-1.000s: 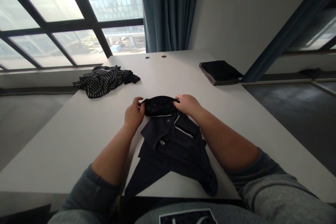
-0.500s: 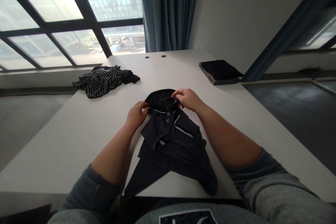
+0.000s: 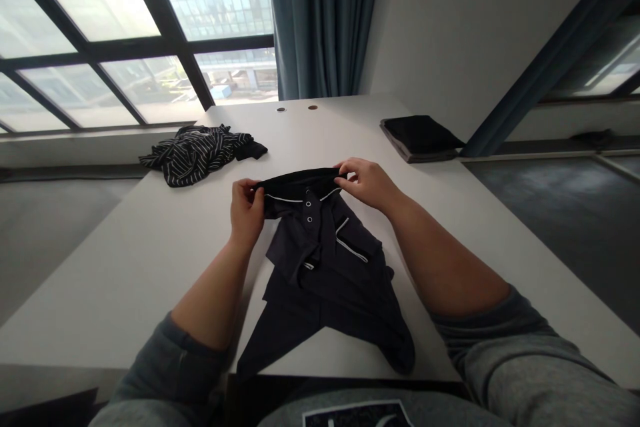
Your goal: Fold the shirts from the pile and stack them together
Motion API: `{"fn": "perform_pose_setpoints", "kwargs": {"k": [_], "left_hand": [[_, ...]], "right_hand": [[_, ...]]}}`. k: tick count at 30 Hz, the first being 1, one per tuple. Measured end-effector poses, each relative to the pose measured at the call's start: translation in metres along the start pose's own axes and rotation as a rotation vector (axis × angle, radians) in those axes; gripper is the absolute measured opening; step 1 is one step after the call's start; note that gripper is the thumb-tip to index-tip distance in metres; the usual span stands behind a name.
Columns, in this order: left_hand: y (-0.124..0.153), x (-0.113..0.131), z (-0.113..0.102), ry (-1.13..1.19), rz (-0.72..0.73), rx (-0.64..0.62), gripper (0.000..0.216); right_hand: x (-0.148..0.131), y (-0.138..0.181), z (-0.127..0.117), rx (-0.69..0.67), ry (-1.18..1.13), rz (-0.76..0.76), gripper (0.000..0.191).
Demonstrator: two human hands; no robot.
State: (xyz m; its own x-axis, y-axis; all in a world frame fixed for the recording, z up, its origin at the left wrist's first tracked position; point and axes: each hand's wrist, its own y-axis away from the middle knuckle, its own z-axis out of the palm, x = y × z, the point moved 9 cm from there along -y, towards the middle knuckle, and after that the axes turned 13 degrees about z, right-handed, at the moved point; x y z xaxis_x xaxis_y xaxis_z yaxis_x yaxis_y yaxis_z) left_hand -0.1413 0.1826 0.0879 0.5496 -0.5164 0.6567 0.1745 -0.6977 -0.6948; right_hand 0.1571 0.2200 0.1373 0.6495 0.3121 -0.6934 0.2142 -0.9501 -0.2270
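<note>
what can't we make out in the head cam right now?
- Dark garment, underside: head view, hidden by its own upper layers.
- Striped garment, full shape: head view, hidden by its folds.
- Folded stack, inner layers: head view, covered by the black top piece.
- Chest print: head view, cut off by bottom edge.

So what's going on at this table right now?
A person's left hand and right hand grip both ends of the far edge of a dark garment. The rest lies rumpled on the white table. Farther back, a striped garment sits crumpled on the left and a folded cloth stack lies on the right.
</note>
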Motion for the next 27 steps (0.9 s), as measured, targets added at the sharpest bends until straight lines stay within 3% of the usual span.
{"fn": "perform_pose_setpoints", "kwargs": {"k": [3, 12, 18, 22, 24, 27], "left_hand": [[0.0, 0.002, 0.003, 0.013, -0.013, -0.035, 0.027], [0.0, 0.018, 0.011, 0.067, 0.071, -0.135, 0.02], [0.002, 0.011, 0.013, 0.033, 0.027, -0.165, 0.021], [0.007, 0.004, 0.026, -0.105, 0.007, -0.33, 0.03], [0.01, 0.004, 0.033, -0.122, 0.04, -0.395, 0.036], [0.016, 0.002, 0.043, -0.104, 0.08, -0.477, 0.053]], "right_hand": [[-0.007, 0.004, 0.001, -0.004, -0.037, -0.044, 0.01], [-0.001, 0.003, 0.012, -0.063, -0.038, -0.06, 0.02], [0.003, 0.004, 0.026, -0.239, -0.079, -0.069, 0.045], [0.011, 0.004, 0.041, -0.348, 0.042, -0.02, 0.041], [0.015, 0.002, 0.044, -0.333, 0.061, 0.0, 0.035], [0.016, -0.002, 0.04, -0.199, -0.016, -0.018, 0.028]]}}
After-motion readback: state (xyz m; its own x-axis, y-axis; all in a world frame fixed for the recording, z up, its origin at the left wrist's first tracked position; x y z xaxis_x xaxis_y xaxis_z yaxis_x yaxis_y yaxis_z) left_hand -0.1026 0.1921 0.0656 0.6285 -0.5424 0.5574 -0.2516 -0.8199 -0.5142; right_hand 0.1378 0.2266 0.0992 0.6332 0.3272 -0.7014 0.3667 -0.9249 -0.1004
